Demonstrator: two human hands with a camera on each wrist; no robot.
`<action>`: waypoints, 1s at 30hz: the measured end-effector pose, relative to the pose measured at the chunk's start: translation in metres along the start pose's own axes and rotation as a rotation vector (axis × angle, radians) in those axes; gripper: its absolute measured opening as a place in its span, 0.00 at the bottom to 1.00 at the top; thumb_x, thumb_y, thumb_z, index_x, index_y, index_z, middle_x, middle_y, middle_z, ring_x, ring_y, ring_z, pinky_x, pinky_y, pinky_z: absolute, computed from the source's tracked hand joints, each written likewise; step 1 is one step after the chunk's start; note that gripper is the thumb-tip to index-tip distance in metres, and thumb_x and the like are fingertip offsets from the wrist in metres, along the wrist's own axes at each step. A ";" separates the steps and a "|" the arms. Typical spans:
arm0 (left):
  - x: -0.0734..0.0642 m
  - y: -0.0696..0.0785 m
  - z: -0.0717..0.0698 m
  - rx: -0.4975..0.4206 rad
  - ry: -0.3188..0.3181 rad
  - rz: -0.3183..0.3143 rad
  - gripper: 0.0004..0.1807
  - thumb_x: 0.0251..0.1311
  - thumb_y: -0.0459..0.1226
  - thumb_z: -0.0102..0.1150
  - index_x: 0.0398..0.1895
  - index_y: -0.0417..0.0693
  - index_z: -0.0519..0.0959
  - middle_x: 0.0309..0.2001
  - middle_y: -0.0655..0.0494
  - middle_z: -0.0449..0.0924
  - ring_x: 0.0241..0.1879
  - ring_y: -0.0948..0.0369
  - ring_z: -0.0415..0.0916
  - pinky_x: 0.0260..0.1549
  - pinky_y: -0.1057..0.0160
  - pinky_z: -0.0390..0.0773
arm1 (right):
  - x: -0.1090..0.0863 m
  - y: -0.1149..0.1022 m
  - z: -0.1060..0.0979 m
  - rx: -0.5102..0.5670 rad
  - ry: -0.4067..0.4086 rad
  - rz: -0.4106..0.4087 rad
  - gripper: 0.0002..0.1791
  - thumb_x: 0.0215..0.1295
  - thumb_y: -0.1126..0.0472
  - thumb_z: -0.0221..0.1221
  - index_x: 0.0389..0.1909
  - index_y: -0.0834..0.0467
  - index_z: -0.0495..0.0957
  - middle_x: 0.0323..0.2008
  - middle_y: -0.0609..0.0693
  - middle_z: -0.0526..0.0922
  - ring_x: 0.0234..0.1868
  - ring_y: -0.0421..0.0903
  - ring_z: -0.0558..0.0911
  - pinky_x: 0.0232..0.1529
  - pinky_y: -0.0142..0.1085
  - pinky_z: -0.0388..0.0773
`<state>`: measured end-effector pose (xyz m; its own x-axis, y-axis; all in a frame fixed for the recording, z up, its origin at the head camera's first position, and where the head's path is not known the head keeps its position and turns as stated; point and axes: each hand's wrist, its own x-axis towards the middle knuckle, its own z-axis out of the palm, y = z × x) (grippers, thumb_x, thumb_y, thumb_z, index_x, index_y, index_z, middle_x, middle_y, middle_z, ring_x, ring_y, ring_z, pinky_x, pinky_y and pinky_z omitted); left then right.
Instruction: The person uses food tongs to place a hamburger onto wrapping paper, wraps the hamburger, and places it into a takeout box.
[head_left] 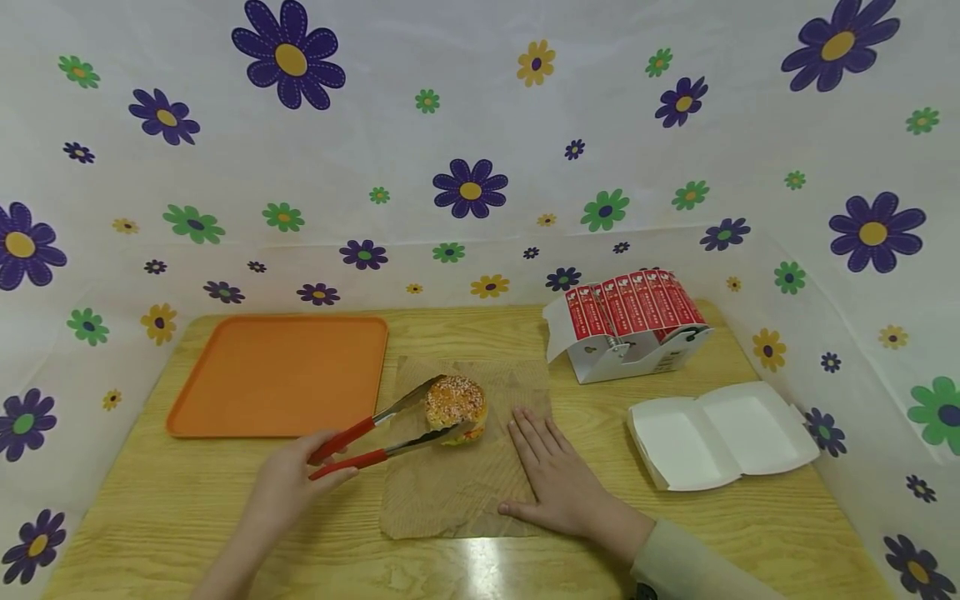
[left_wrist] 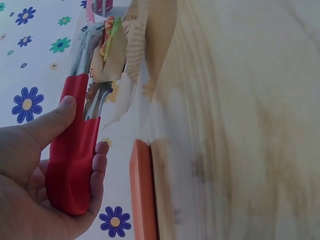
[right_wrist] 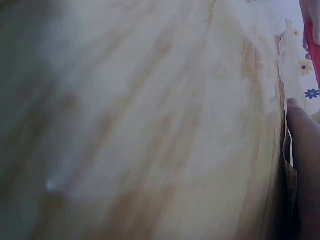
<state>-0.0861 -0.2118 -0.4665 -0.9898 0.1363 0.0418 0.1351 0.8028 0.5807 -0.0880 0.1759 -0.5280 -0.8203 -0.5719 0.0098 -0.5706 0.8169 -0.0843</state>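
Observation:
My left hand (head_left: 288, 483) grips a pair of tongs (head_left: 348, 442) by its red handles, thumb on one side and fingers round the other in the left wrist view. Between the metal ends of the tongs sits a sesame-topped burger (head_left: 456, 402), over the middle of a brown sheet of paper (head_left: 442, 500). Lettuce and a red filling show at the edge of the burger. My right hand (head_left: 558, 487) lies flat with straight fingers on the right part of the paper. In the right wrist view only part of this hand shows at the edge.
An orange tray (head_left: 277, 375) is at the back left of the wooden table (head_left: 180, 517). At the back right stands a white carton of red-topped boxes (head_left: 630, 308). An unfolded white takeaway box (head_left: 723, 437) lies right of the paper. A flowered cloth surrounds the table.

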 end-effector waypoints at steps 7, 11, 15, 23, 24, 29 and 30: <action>0.002 0.004 0.011 -0.003 -0.061 -0.010 0.30 0.52 0.43 0.83 0.58 0.40 0.85 0.41 0.50 0.91 0.34 0.58 0.82 0.32 0.59 0.81 | 0.000 0.000 0.002 -0.012 0.003 -0.008 0.63 0.69 0.23 0.54 0.84 0.67 0.48 0.86 0.64 0.45 0.87 0.59 0.49 0.85 0.56 0.54; 0.000 0.004 0.012 -0.049 -0.072 -0.019 0.30 0.53 0.42 0.82 0.58 0.41 0.85 0.44 0.50 0.92 0.40 0.55 0.86 0.38 0.55 0.86 | 0.000 0.001 0.003 -0.015 0.008 -0.012 0.63 0.69 0.23 0.54 0.84 0.67 0.48 0.86 0.64 0.45 0.87 0.60 0.49 0.85 0.56 0.54; -0.001 0.003 0.010 -0.116 -0.080 -0.028 0.28 0.56 0.40 0.80 0.59 0.41 0.84 0.44 0.51 0.92 0.44 0.51 0.88 0.42 0.53 0.88 | 0.000 0.001 0.003 -0.021 0.005 -0.008 0.63 0.69 0.23 0.54 0.84 0.67 0.48 0.86 0.64 0.45 0.87 0.59 0.49 0.86 0.56 0.53; 0.002 0.000 0.010 -0.083 -0.093 -0.046 0.31 0.56 0.41 0.81 0.61 0.36 0.82 0.46 0.47 0.91 0.44 0.50 0.87 0.44 0.47 0.88 | 0.000 0.001 0.002 -0.010 -0.003 -0.003 0.63 0.69 0.23 0.54 0.84 0.67 0.48 0.86 0.64 0.45 0.87 0.59 0.48 0.86 0.56 0.53; 0.003 0.000 0.010 -0.075 -0.089 -0.045 0.32 0.56 0.41 0.81 0.61 0.35 0.82 0.47 0.45 0.91 0.44 0.50 0.87 0.44 0.47 0.88 | 0.000 0.001 0.002 -0.011 -0.005 -0.002 0.63 0.69 0.23 0.54 0.84 0.67 0.48 0.86 0.64 0.45 0.87 0.59 0.47 0.86 0.56 0.52; 0.003 -0.003 0.015 -0.057 -0.094 -0.048 0.31 0.55 0.42 0.81 0.60 0.37 0.83 0.47 0.45 0.90 0.41 0.54 0.84 0.39 0.54 0.85 | 0.001 0.001 0.001 -0.013 0.002 -0.005 0.63 0.68 0.23 0.55 0.84 0.67 0.49 0.86 0.64 0.46 0.87 0.59 0.49 0.86 0.56 0.53; 0.004 -0.003 0.016 -0.056 -0.099 -0.051 0.30 0.55 0.42 0.82 0.59 0.38 0.84 0.47 0.46 0.90 0.39 0.56 0.83 0.37 0.56 0.84 | 0.001 0.001 0.001 -0.014 0.003 -0.006 0.63 0.68 0.23 0.54 0.84 0.67 0.49 0.86 0.64 0.46 0.87 0.59 0.49 0.86 0.56 0.53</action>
<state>-0.0894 -0.2046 -0.4814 -0.9856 0.1548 -0.0683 0.0788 0.7771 0.6245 -0.0888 0.1759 -0.5292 -0.8168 -0.5767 0.0133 -0.5761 0.8144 -0.0698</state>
